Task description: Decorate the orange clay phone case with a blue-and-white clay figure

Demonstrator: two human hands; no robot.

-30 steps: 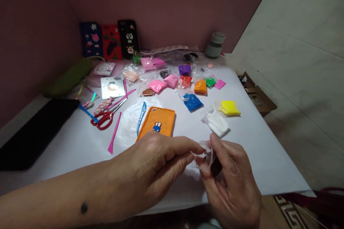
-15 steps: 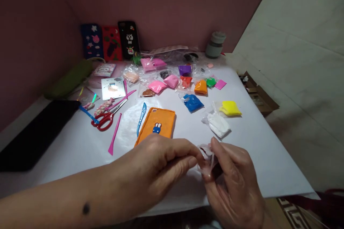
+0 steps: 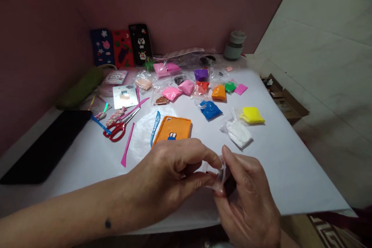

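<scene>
Between my hands, over the table's front edge, is a small clear plastic bag (image 3: 216, 183) with something dark in its lower part, mostly covered by fingers. My right hand (image 3: 248, 192) is closed around the bag, thumb and fingers on either side. The thumb and index finger of my left hand (image 3: 177, 168) grip the bag's mouth. Just beyond my left hand lies an orange phone case (image 3: 178, 127) with a blue-and-white rabbit figure, its lower part hidden by that hand. A blue plastic modelling knife (image 3: 155, 127) rests along its left side.
Red-handled scissors (image 3: 117, 131) and a pink tool (image 3: 127, 147) lie left. Bagged clay in several colours is spread behind, including white (image 3: 240, 133), yellow (image 3: 252, 115) and blue (image 3: 210, 110). A black slab (image 3: 48, 145) lies far left; decorated cases (image 3: 123, 48) lean on the back wall.
Both hands have shifted slightly left with the bag. My left thumb and index finger are further apart at its mouth. The camera view has shifted a little.
</scene>
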